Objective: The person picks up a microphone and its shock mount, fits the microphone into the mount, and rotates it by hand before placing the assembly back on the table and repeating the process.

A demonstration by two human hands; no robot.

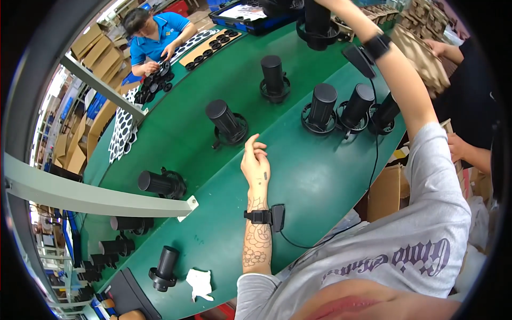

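Note:
My left hand [255,162] hovers over the near green table, holding nothing, its fingers loosely bent and apart. Close to its fingertips stands a black ribbed cylinder with a ring-shaped base [225,120]. At the top edge, my right hand [332,3] is mostly cut off by the frame. It is at the upper end of another black ribbed cylinder with a ring base [318,25], which looks larger than the others and seems lifted; the fingers are hidden. Three similar cylinders [322,104] stand in a row below my right forearm, one partly covered by it. Another one [273,74] stands farther off.
A pale metal bar [106,191] crosses the left side, bolted to the green table [320,176]. A white rag [200,284] and another cylinder [165,266] lie near. A person in blue [165,34] handles black rings across the table. At right, another person's hands touch cardboard dividers [421,58].

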